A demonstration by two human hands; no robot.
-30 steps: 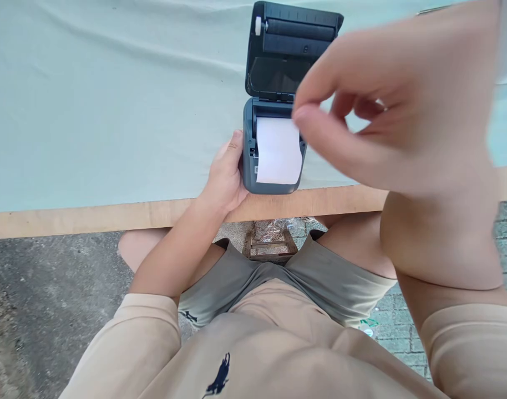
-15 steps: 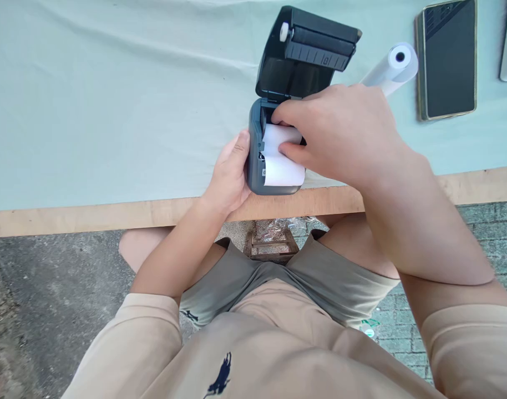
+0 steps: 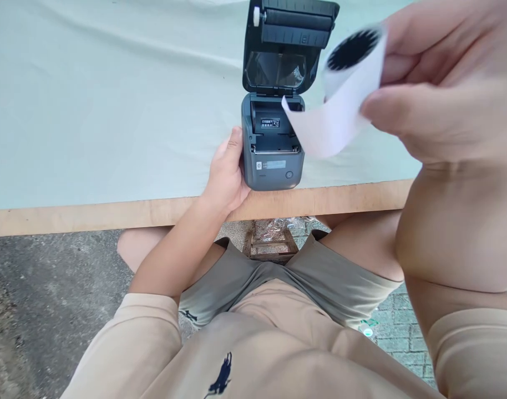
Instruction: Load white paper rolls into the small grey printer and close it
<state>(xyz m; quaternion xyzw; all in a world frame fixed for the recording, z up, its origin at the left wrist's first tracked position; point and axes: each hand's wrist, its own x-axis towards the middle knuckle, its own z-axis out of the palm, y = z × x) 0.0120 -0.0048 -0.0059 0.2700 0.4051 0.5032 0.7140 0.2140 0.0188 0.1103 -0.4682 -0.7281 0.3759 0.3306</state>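
A small dark grey printer (image 3: 272, 141) sits near the table's front edge with its lid (image 3: 289, 44) swung up and its paper bay bare. My left hand (image 3: 226, 177) grips the printer's left side, thumb against the casing. My right hand (image 3: 440, 83) is raised close to the camera, above and to the right of the printer, fingers closed on a white paper roll (image 3: 340, 91) with a loose tail hanging towards the open bay. The roll's dark hollow end faces me.
The table (image 3: 112, 216) has a wooden front edge and a pale green cloth (image 3: 112, 100) over it. Below are my knees, grey shorts and beige shirt, a wooden stool frame (image 3: 270, 244) and paved ground.
My right hand went down into the printer's bay, took the paper roll and lifted it out, up and to the right. The bay now shows bare. The left hand stayed on the printer.
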